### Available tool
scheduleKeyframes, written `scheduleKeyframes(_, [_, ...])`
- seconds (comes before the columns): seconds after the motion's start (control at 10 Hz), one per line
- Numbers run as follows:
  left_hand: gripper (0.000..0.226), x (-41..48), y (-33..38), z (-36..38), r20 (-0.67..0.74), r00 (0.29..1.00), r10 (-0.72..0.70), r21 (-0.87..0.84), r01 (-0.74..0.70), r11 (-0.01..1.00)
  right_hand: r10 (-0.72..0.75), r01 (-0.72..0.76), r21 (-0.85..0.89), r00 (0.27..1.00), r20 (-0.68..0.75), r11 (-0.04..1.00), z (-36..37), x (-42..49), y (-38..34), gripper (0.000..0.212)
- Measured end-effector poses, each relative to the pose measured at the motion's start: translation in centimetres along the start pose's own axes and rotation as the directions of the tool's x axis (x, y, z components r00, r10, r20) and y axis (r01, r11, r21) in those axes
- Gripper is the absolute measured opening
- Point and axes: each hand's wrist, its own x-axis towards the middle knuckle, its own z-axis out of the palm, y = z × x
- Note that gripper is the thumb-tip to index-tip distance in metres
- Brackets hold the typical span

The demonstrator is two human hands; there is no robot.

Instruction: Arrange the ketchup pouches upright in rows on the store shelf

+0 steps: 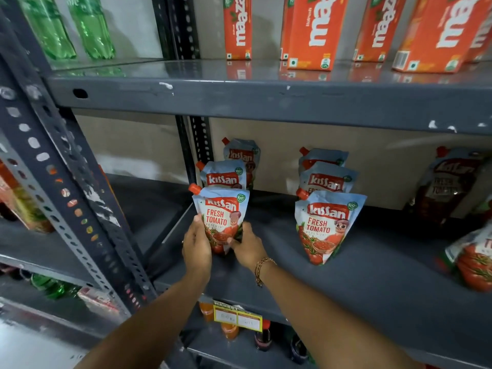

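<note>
On the grey middle shelf [372,262] stand red-and-blue Kissan ketchup pouches in rows running front to back. The front pouch of the left row [222,219] is upright, and both hands grip its lower part: my left hand [196,245] on its left side, my right hand [246,242] on its right. Two more pouches [223,175] stand behind it. A second row of three pouches [326,227] stands to the right. At the far right, one pouch [450,182] stands at the back and another [474,259] sits at the front edge, partly cut off.
Orange Maaza juice cartons [310,30] line the shelf above, with green bottles [66,25] on the neighbouring rack. A slotted metal upright [66,198] stands left of my arms. A yellow price label [237,316] hangs on the shelf's front edge; bottles [262,339] stand below.
</note>
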Motion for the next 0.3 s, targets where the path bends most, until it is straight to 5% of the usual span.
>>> scheduleKeyframes(0.1, [0.03, -0.6, 0.0, 0.3, -0.001, 0.999, 0.033, -0.023, -0.033, 0.999, -0.012, 0.012, 0.019, 1.0, -0.006, 1.0, -0.3, -0.9, 0.2, 0.046])
scheduleKeyframes(0.3, [0.04, -3.9, -0.5, 1.2, -0.13, 0.974, 0.184, 0.239, -0.149, 0.959, -0.057, 0.057, -0.05, 0.998, -0.009, 0.997, -2.9, -4.6, 0.7, 0.057])
